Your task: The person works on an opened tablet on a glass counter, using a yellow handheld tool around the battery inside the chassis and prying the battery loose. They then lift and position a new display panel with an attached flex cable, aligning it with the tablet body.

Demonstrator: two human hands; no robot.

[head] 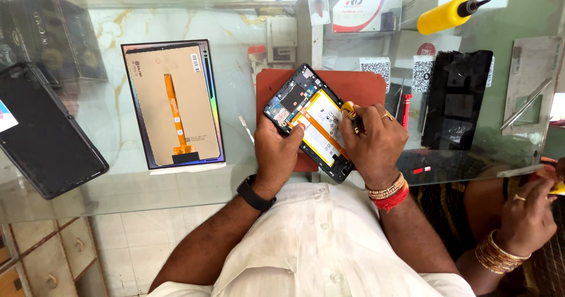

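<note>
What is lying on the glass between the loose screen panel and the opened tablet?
In the head view, a small pale pry tool lies on the glass between the screen panel and the opened tablet.

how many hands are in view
3: left hand on the opened tablet, right hand holding a yellow tool over it, another person's hand at right edge.

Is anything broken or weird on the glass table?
The small black tablet on the red-brown mat lies askew with its back off, battery and orange ribbon cable bare. The left hand steadies it; the right hand holds a yellow-handled tool to it.
</note>
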